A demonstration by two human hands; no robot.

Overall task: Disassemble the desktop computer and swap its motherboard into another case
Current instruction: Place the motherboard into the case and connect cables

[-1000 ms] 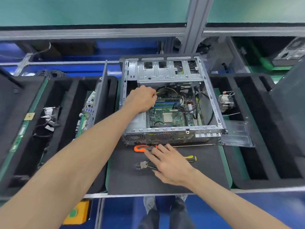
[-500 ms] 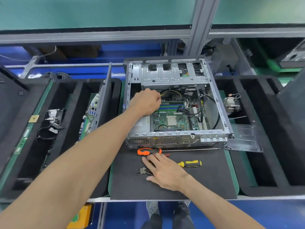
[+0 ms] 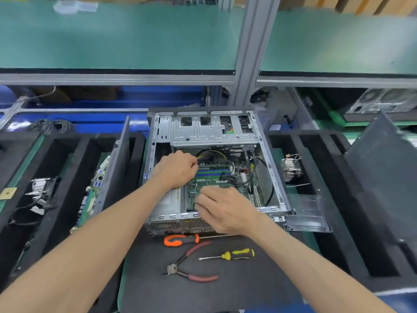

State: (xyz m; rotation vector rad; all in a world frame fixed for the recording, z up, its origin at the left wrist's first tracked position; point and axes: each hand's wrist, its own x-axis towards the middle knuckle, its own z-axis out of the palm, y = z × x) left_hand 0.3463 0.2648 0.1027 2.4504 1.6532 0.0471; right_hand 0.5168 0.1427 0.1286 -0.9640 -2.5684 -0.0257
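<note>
Grey steel desktop case (image 3: 266,141) lies open on its side on a black foam mat (image 3: 225,294), side panel already off. Its green motherboard (image 3: 216,175) is still seated inside with cables attached, so the swap looks barely half done. A heatsink (image 3: 291,169) rests apart in the foam tray to the right, suggesting the cooler is already out. Another board (image 3: 90,199) stands upright in a tray on the left. The left hand (image 3: 178,169) reaches into the case with fingers curled near a yellow cable (image 3: 211,152); whether it grips the cable cannot be told. The right hand (image 3: 222,211) hovers over the board's near edge, fingers bent, holding nothing visible. An orange-handled screwdriver (image 3: 178,240), red pliers (image 3: 191,265) and a yellow screwdriver (image 3: 234,254) lie untouched on the mat. Unplugging, unscrewing and moving the board seem to remain
</note>
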